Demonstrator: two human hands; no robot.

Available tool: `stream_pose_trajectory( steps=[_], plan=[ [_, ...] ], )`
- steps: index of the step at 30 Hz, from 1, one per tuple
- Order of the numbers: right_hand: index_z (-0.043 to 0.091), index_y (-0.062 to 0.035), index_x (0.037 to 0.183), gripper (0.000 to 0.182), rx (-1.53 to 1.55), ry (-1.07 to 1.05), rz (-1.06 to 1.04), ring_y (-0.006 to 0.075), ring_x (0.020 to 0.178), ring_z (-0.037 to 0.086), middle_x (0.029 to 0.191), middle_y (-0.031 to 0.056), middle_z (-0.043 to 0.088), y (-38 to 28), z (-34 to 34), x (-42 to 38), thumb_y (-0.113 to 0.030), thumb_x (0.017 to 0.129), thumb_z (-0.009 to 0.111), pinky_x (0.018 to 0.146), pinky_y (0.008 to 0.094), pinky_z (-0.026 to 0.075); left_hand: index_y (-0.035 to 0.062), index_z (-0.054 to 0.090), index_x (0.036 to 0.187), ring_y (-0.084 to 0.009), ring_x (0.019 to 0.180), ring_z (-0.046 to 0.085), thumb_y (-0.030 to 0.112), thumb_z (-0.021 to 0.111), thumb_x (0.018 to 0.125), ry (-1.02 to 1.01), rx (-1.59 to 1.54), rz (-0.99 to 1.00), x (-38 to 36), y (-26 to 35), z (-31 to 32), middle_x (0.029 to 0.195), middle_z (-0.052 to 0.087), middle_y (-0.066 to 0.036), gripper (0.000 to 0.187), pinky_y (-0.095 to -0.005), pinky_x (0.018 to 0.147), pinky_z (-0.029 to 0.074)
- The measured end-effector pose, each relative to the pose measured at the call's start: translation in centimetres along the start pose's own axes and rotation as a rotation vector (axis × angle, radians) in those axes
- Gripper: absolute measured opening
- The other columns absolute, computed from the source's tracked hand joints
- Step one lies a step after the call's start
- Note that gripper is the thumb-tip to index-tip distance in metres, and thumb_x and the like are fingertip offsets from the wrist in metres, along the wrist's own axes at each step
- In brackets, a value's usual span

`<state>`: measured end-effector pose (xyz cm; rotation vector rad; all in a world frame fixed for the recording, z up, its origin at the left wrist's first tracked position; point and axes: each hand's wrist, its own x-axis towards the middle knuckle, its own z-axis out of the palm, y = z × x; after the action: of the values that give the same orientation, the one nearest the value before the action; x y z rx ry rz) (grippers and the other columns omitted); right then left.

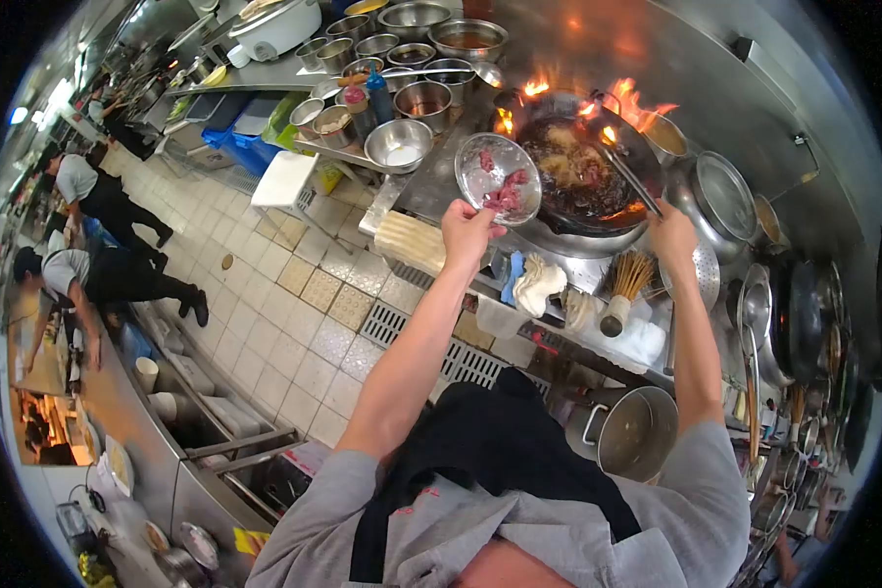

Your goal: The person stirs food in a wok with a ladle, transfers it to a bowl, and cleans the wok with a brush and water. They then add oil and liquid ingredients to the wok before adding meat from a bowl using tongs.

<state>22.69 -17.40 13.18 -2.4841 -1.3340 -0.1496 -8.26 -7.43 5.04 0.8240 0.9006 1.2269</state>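
My left hand (470,233) pinches the near rim of a metal bowl (470,184), which is tilted toward the wok. Pieces of raw red meat (509,192) lie in it. Just right of the bowl is a dark wok (647,162) with bubbling brown liquid and lighter pieces of food (564,147). Flames (637,103) rise behind its far rim. My right hand (672,235) is closed around the long metal handle (634,178) of a cooking tool that slants over the wok. I cannot make out the tool's head.
A bamboo brush (629,279) and a crumpled cloth (537,284) lie along the stove's near edge. Several metal bowls (399,144) crowd the left counter. A white stool (284,180) stands on the tiled floor. A deep pot (637,431) sits below me. Co-workers (118,279) bend over the far-left counter.
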Motion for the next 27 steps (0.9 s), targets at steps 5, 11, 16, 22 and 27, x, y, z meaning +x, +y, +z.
stream_pose_trajectory(
  steps=[5,11,16,22,27],
  plan=[
    [0.065,-0.0128,0.118,0.037,0.117,-0.109,-0.305,0.0361,0.084,0.066,0.096,0.0187,0.069,-2.5,-7.0,-5.2,-0.027,0.084,0.065,0.073,0.0445,0.052,0.0027,0.043,0.078,-0.0195,0.062,0.063,-0.004,0.06,0.081,-0.035,0.209,0.072,-0.7,0.6,0.0,0.079,0.057,-0.01,0.018,-0.0311,0.057,0.058],
    [0.068,-0.0113,0.111,0.031,0.068,-0.06,-0.48,0.037,0.077,0.066,0.086,0.0168,0.069,-3.4,-4.5,-7.8,-0.022,0.081,0.065,0.07,0.0457,0.052,0.0032,0.043,0.078,-0.0178,0.062,0.061,-0.005,0.06,0.081,-0.13,0.157,0.11,-1.2,-0.1,0.6,0.078,0.055,-0.008,0.019,-0.0307,0.057,0.058],
    [0.069,-0.0125,0.109,0.029,0.103,-0.057,-0.327,0.0367,0.077,0.066,0.086,0.0183,0.068,-2.4,-6.4,-7.3,-0.022,0.082,0.065,0.069,0.046,0.052,0.0032,0.042,0.077,-0.0189,0.063,0.062,-0.005,0.06,0.08,-0.065,0.097,0.102,-0.2,-1.1,-0.2,0.08,0.056,-0.009,0.019,-0.0306,0.056,0.058],
    [0.069,-0.0134,0.109,0.029,-0.107,-0.055,-0.214,0.0363,0.082,0.066,0.086,0.0192,0.069,1.3,0.5,-2.0,-0.024,0.084,0.064,0.074,0.0454,0.052,0.0027,0.042,0.078,-0.0209,0.066,0.065,-0.006,0.059,0.081,-0.024,0.147,0.08,-0.6,0.0,-0.5,0.083,0.058,-0.012,0.019,-0.0317,0.056,0.059],
    [0.067,-0.0129,0.114,0.033,0.036,0.045,-0.065,0.036,0.085,0.067,0.088,0.0195,0.069,-0.1,0.0,-3.0,-0.026,0.084,0.065,0.075,0.0455,0.051,0.0024,0.043,0.079,-0.0209,0.067,0.064,-0.005,0.059,0.082,-0.042,0.075,0.075,-1.1,-0.3,-0.9,0.085,0.059,-0.013,0.018,-0.032,0.057,0.059]
  ],
)
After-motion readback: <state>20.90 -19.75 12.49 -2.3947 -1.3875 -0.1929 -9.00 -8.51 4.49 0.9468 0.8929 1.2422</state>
